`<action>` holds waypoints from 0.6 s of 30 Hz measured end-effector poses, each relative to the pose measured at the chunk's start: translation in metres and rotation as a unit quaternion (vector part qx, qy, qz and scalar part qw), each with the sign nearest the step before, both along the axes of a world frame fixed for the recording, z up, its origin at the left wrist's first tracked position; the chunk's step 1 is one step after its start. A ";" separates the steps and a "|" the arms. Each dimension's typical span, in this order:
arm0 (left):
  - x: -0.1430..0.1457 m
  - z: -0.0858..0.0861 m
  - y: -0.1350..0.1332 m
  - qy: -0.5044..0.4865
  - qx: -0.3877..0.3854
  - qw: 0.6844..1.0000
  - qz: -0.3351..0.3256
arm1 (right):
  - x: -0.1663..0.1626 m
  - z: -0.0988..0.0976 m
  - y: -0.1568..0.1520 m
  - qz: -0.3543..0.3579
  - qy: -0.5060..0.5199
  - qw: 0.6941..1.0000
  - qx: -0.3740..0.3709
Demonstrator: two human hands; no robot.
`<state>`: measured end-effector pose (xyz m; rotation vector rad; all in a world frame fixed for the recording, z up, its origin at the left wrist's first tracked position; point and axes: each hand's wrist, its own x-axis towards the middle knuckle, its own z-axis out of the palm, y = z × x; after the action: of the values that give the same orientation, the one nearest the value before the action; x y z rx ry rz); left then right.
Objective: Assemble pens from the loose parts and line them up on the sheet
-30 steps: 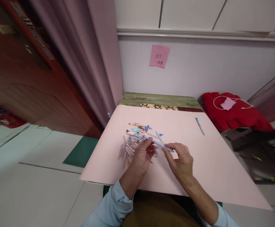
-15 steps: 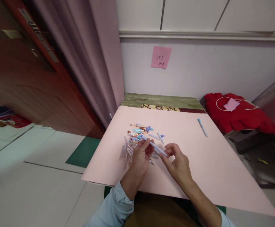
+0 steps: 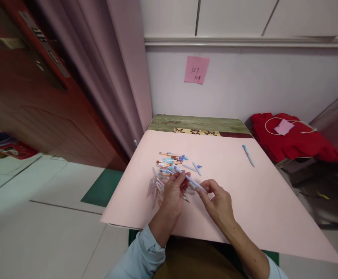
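The left hand (image 3: 173,193) grips a pale lilac pen (image 3: 193,181) partway along its barrel, and the right hand (image 3: 219,202) pinches the pen's lower end between thumb and fingertips. The pen is held slantwise above the pink-covered desk (image 3: 244,209). Just beyond the left hand lie jumbled pen parts (image 3: 169,160); a light blue pen (image 3: 248,155) rests well apart, to the right.

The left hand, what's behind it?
Pen parts show around the left hand: see-through tubes left of it, a dark-tipped piece to its right. Whatever lies directly behind the hand is covered.
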<state>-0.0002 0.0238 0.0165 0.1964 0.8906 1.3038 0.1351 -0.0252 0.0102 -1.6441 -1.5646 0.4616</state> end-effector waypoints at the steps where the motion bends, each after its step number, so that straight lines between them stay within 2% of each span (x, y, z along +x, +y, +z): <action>1: 0.000 0.001 -0.001 0.001 0.001 1.000 -0.002 | 0.000 0.000 -0.001 0.009 0.009 1.000 -0.014; 5: 0.001 0.001 -0.002 0.009 0.009 1.000 -0.006 | 0.002 -0.002 -0.003 0.030 0.044 0.997 -0.047; 11: 0.002 -0.003 -0.001 0.021 0.004 1.000 -0.009 | -0.003 -0.007 -0.003 -0.013 0.019 1.000 -0.008; 18: 0.002 -0.006 -0.002 0.027 0.013 0.999 -0.015 | -0.001 -0.004 -0.005 0.029 0.053 0.996 -0.068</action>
<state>0.0020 0.0215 0.0100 0.2660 0.9127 1.2883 0.1336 -0.0307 0.0066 -1.6508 -1.5342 0.6880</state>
